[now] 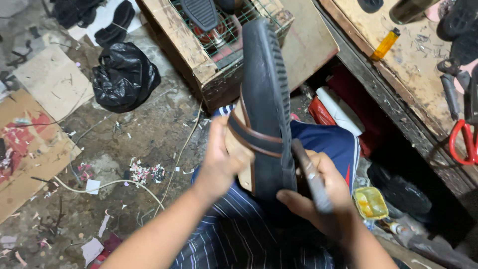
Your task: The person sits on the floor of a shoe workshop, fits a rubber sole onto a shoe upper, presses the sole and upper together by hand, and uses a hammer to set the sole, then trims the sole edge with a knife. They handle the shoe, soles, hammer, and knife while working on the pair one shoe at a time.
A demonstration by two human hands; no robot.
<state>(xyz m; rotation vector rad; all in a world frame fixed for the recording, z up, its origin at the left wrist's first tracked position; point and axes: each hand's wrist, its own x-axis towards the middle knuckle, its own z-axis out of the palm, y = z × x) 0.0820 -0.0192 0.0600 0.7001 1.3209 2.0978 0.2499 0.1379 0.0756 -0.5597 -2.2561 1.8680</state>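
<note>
Head view: left hand (219, 164) clamps shoe (264, 114); right hand (318, 199) closed around tool (309, 174), which could slip and gouge the sole.

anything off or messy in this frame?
The floor is littered with paper scraps and a loose white cord. A black bag sits among flattened cardboard. The shoe, held sole-up by the left hand and right hand, shows no damage.

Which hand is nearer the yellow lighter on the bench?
Right. The right hand, gripping a tool, is below the yellow lighter; the left hand, holding the shoe, sits farther left.
</note>
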